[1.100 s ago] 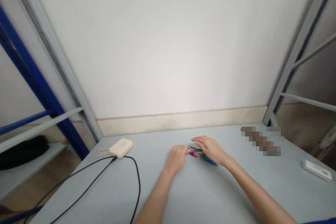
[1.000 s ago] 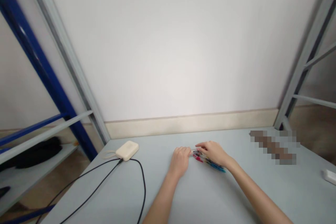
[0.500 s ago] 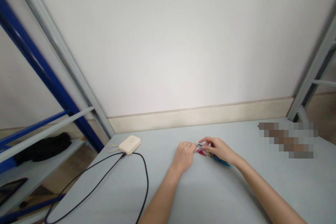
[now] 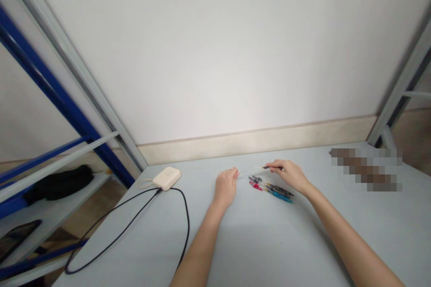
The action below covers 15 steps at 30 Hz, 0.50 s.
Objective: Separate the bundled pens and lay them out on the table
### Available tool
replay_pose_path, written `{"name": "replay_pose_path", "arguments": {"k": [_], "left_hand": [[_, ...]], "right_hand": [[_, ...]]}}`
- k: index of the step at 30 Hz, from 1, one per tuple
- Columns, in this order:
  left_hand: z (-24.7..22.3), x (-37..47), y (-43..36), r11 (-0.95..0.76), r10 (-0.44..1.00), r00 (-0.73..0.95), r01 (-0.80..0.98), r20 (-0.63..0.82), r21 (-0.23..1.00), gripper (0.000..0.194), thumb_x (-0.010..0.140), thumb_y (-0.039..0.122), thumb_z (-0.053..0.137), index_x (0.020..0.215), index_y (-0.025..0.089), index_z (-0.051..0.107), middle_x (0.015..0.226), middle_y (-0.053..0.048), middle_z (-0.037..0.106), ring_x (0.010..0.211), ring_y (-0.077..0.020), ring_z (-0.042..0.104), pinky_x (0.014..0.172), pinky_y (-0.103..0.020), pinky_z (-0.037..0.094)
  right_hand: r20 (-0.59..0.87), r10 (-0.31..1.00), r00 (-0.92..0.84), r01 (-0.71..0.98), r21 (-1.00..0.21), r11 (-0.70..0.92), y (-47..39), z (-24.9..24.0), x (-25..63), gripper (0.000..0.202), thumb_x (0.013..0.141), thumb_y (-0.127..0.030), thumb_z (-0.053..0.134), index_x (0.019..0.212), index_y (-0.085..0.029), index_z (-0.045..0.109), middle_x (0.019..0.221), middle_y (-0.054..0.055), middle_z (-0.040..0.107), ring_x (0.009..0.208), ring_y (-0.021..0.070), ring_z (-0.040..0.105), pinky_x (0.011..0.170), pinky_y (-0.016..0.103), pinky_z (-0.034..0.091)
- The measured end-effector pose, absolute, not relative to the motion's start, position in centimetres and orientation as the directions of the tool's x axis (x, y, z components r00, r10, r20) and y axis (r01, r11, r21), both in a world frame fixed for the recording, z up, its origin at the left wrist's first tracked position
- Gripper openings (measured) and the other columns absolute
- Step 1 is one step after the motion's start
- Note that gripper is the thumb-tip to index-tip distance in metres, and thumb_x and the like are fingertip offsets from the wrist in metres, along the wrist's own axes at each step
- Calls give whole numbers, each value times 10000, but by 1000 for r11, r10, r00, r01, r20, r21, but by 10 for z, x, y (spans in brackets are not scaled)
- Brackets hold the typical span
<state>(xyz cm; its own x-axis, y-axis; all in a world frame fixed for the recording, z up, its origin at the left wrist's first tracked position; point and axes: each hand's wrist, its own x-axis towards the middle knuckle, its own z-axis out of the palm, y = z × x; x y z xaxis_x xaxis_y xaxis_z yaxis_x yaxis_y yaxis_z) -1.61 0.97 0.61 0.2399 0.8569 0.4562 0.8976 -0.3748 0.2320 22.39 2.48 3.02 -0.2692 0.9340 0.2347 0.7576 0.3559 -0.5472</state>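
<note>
1. In the head view, the right hand [image 4: 288,175] has its fingers pinched on a slim dark pen [image 4: 266,167], held just above the table [image 4: 256,242] with its pale tip directed toward the left hand [image 4: 226,187]. Keep that pinch light but firm, since so thin a barrel will probably roll under a loose grip.
2. The left fingers are curled, the thumb close to the forefinger. A faint clear sliver [image 4: 244,174] shows at their tips; whether they grip it cannot be told. If they do, it is best kept level with the pen, the two in one straight line.
3. The tips of the two hands are apart, with a gap between them. Any closing of that gap seems best done slowly, so the pale tip does not catch or bend.
4. Below the right hand, a row of pens [image 4: 283,196] lies slantwise on the table, a red cap [image 4: 255,186] at its near left end. Keep the wrist clear of them.
5. To the left, a cream block [image 4: 166,178] with a black cable [image 4: 187,222] lies near the left forearm; mind the loop.
</note>
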Motion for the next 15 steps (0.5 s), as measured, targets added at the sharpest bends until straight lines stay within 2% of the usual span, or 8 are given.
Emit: {"name": "replay_pose_path", "arguments": {"k": [5, 10, 15], "left_hand": [[7, -16, 10, -369, 870, 204, 872, 448, 321, 345, 941, 248, 289, 681, 183, 506, 637, -7, 568, 633, -152, 535, 578, -250, 318], [4, -8, 4, -452, 850, 301, 838, 432, 306, 331, 940, 245, 296, 693, 186, 507, 666, -8, 585, 652, -152, 539, 601, -248, 329], [5, -5, 2, -452, 849, 310, 846, 428, 284, 316, 938, 220, 299, 704, 186, 509, 677, -8, 596, 653, -156, 544, 604, -252, 337]], "right_hand": [[281, 912, -299, 683, -604, 410, 29, 29, 233, 321, 823, -323, 430, 981, -239, 695, 973, 48, 698, 929, 243, 611, 792, 348, 440], [293, 870, -397, 642, -588, 491, 20, 32, 219, 322, 833, -299, 418, 980, -225, 695, 983, 51, 692, 915, 226, 611, 792, 329, 431], [291, 853, -433, 663, -539, 520, 14, 38, 211, 326, 835, -256, 401, 976, -235, 695, 961, 44, 690, 889, 214, 608, 772, 313, 424]]}}
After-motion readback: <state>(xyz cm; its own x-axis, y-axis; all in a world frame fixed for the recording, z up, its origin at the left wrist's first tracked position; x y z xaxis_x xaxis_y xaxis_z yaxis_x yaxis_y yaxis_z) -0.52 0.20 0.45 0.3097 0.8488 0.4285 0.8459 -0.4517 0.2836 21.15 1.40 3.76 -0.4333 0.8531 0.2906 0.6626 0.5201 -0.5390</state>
